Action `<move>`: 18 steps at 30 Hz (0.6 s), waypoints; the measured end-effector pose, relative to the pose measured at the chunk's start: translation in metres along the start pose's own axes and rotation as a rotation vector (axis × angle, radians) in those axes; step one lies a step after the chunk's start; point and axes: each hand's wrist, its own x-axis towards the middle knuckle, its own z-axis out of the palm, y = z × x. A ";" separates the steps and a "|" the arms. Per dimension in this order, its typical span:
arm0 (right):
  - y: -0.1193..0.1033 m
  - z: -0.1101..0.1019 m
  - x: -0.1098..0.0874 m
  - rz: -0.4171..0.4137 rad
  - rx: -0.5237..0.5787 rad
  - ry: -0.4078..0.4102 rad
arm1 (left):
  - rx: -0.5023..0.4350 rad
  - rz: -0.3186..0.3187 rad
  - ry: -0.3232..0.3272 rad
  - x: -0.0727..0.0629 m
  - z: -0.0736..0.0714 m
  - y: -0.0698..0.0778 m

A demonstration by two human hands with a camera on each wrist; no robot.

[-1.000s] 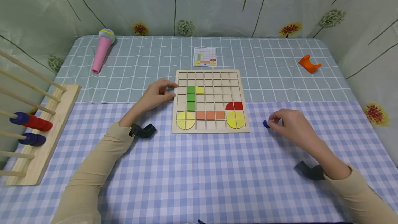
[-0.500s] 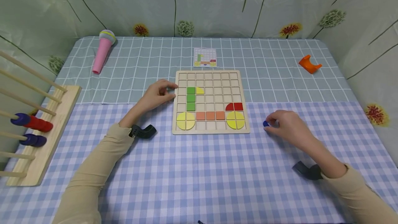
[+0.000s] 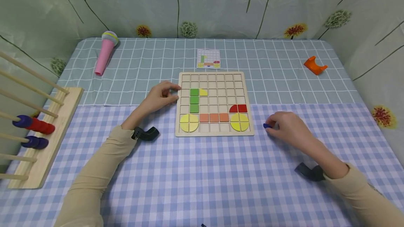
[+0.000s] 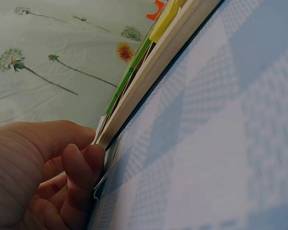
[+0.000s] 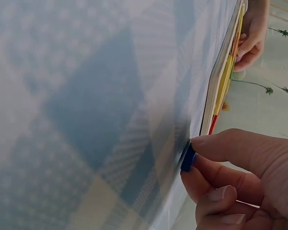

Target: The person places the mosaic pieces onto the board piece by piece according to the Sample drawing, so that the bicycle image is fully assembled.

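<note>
A square wooden grid board [image 3: 221, 132] lies on the cloth, holding green squares [image 3: 194, 100], orange squares [image 3: 214, 117], yellow quarter-circle pieces [image 3: 189, 123] and red pieces [image 3: 242, 108]. At its left edge rests my left hand [image 3: 157, 96], thumb and fingertips touching the rim with fingers loosely bent. To the right of the board, my right hand [image 3: 288, 125] pinches a small blue piece [image 5: 188, 159] between thumb and index finger. That piece is low over the cloth or touching it; its full outline is partly covered by the fingers.
Behind the board lies a printed pattern card [image 3: 208, 59]. A pink toy microphone [image 3: 105, 54] is at the back left and an orange curved piece [image 3: 314, 66] at the back right. A wooden rack with rods and beads [image 3: 63, 129] stands at the left edge.
My right hand has slid slightly left with the blue piece, which has turned between the fingertips. My left hand stays at the board's edge.
</note>
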 end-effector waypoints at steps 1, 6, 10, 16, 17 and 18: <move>-0.001 0.000 0.000 -0.003 -0.002 0.003 | 0.000 0.001 0.001 0.000 0.000 0.000; -0.011 -0.002 0.003 -0.022 -0.020 0.011 | -0.004 0.004 0.006 0.000 0.000 0.000; -0.022 -0.002 0.005 -0.058 -0.028 0.021 | 0.005 -0.008 0.010 0.000 0.000 0.002; -0.035 0.003 0.012 -0.116 -0.025 0.042 | 0.014 -0.029 0.000 -0.005 -0.001 0.021; -0.037 0.004 0.013 -0.120 -0.017 0.040 | 0.015 -0.029 -0.003 -0.006 -0.001 0.025; -0.039 0.004 0.014 -0.124 -0.009 0.038 | 0.015 -0.028 -0.005 -0.008 -0.002 0.029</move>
